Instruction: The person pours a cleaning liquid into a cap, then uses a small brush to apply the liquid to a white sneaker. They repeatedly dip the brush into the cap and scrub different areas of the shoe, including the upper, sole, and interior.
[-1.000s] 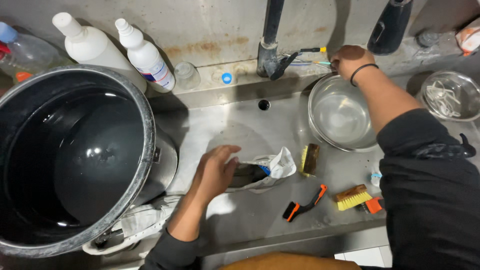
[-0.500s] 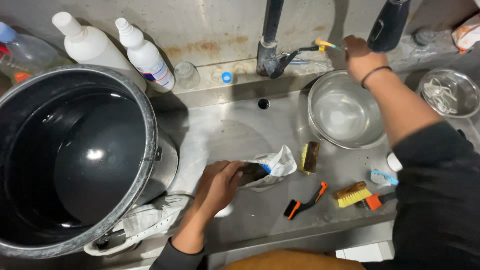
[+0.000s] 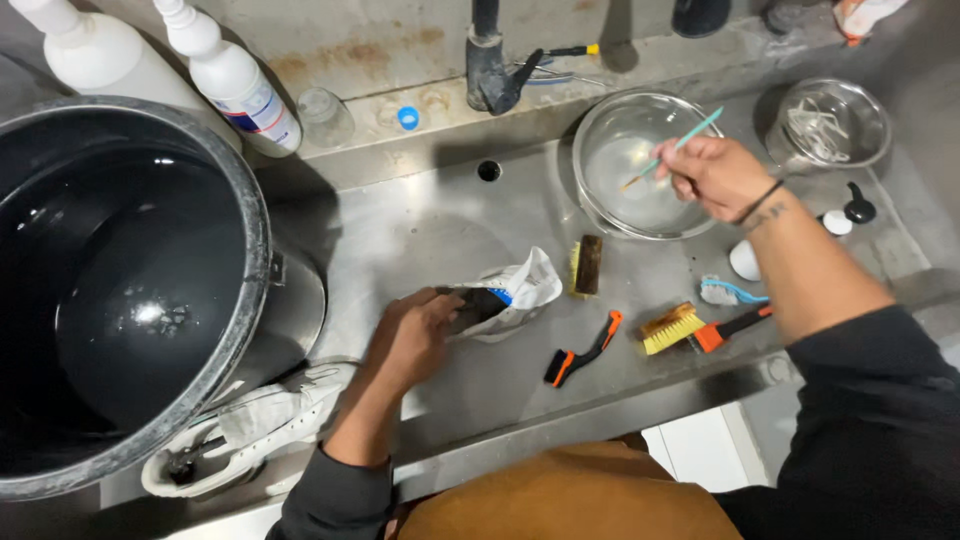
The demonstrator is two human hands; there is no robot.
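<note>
Two white plastic bottles stand at the back left of the worktop [image 3: 440,220], close by the big black pot [image 3: 130,290]. The near bottle [image 3: 228,75] has a thin spout on top and a label [image 3: 262,108] stuck round its side. The label is white with blue and a little red. The far bottle [image 3: 90,55] shows no label from here.

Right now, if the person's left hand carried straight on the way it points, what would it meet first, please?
The left hand points right along the metal counter and already touches the white shoe. Beyond the shoe, the small dark brush probably comes next, though depth is unclear.
</note>
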